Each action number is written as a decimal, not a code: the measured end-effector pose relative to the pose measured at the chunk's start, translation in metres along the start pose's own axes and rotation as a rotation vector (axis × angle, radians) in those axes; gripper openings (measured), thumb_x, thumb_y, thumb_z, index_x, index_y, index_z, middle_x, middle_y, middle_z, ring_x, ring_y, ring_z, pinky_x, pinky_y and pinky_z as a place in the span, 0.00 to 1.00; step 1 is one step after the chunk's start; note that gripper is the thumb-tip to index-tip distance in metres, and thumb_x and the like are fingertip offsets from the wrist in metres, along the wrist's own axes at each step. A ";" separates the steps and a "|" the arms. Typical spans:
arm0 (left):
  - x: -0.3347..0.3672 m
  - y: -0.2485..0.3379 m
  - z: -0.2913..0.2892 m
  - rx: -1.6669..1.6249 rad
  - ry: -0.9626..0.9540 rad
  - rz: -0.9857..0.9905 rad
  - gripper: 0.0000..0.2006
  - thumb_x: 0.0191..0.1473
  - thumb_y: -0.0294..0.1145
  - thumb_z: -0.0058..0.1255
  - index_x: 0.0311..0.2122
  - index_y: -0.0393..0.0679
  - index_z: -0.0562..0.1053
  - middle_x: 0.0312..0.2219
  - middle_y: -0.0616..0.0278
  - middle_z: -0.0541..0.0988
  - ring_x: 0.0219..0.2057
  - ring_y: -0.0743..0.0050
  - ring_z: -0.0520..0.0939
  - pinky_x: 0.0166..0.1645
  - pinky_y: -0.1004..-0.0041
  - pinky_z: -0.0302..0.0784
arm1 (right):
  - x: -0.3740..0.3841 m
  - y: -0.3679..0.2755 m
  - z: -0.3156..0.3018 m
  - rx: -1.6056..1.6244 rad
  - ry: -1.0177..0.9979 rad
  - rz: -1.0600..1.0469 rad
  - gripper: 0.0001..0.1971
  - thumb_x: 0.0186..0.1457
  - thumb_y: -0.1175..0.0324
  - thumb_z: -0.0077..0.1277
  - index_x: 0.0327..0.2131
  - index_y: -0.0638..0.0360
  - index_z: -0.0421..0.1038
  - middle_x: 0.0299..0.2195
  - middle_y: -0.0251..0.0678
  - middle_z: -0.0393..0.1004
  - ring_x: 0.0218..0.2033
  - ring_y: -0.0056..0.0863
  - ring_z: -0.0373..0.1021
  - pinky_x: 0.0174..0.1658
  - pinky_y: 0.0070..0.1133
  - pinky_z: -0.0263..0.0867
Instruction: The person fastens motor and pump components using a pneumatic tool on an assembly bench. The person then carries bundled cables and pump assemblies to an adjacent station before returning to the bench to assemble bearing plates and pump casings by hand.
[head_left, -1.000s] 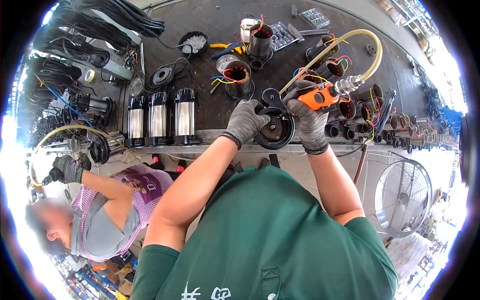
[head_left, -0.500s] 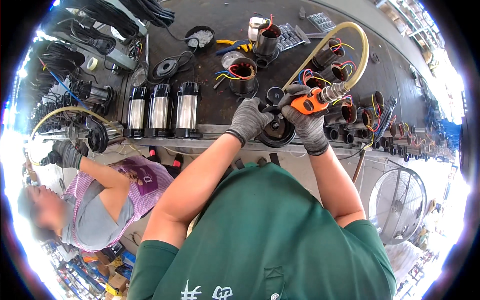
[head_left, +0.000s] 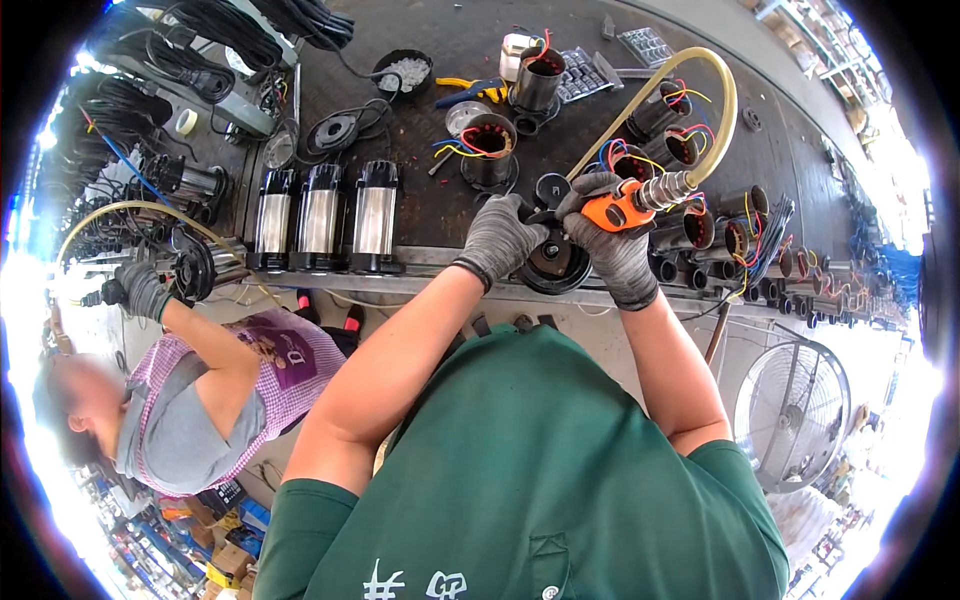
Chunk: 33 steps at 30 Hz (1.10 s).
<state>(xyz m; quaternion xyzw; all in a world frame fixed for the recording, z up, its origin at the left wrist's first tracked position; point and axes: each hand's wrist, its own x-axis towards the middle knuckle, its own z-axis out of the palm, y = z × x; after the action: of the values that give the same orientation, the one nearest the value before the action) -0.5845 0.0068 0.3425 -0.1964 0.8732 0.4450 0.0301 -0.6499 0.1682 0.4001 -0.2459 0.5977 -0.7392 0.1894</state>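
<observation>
Both my hands wear grey knitted gloves. My right hand point(head_left: 612, 250) is closed around an orange air tool point(head_left: 618, 208), whose metal fitting joins a yellowish hose point(head_left: 728, 110). Beside it, my left hand point(head_left: 505, 238) grips the left side of a black round pump part point(head_left: 555, 268) at the bench's near edge. That part has a dark recessed middle, and a smaller black piece point(head_left: 551, 190) shows just beyond it. My hands hide the tool's working end and part of the contact with the black part.
Three silver-and-black pump bodies point(head_left: 374, 215) stand left of my hands. Open motor housings point(head_left: 489, 150) with coloured wires are on the bench, several more at the right. Pliers point(head_left: 470, 90) and a black bowl point(head_left: 404, 74) lie farther back. A co-worker point(head_left: 200, 400) is at the left, a fan point(head_left: 793, 415) at the right.
My hands, the orange air tool and the black part stay almost in place. At the left, the co-worker's head and gloved hand have shifted slightly.
</observation>
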 end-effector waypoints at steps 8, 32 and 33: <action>0.000 -0.002 0.004 -0.028 0.044 0.000 0.19 0.42 0.42 0.64 0.34 0.35 0.80 0.33 0.41 0.82 0.37 0.46 0.83 0.44 0.59 0.78 | -0.002 -0.004 0.006 0.043 -0.021 0.001 0.19 0.46 0.82 0.63 0.44 0.63 0.71 0.33 0.33 0.78 0.36 0.21 0.75 0.43 0.21 0.74; -0.065 -0.074 -0.024 -1.589 -0.060 -0.227 0.17 0.54 0.16 0.50 0.51 0.33 0.71 0.44 0.47 0.79 0.41 0.56 0.84 0.45 0.66 0.86 | 0.022 -0.036 -0.025 0.550 0.069 0.030 0.22 0.48 0.76 0.60 0.48 0.63 0.69 0.31 0.39 0.76 0.32 0.33 0.75 0.39 0.28 0.74; -0.073 -0.064 -0.026 -1.612 -0.064 -0.214 0.18 0.54 0.15 0.50 0.51 0.32 0.71 0.45 0.46 0.79 0.43 0.54 0.83 0.46 0.66 0.86 | 0.023 -0.037 -0.022 0.758 0.122 0.105 0.20 0.48 0.76 0.59 0.46 0.62 0.69 0.30 0.38 0.75 0.32 0.34 0.75 0.40 0.30 0.73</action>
<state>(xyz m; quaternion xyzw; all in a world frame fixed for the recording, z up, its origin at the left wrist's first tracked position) -0.4905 -0.0248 0.3256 -0.2273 0.2599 0.9370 -0.0533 -0.6812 0.1801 0.4361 -0.0831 0.3040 -0.9103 0.2685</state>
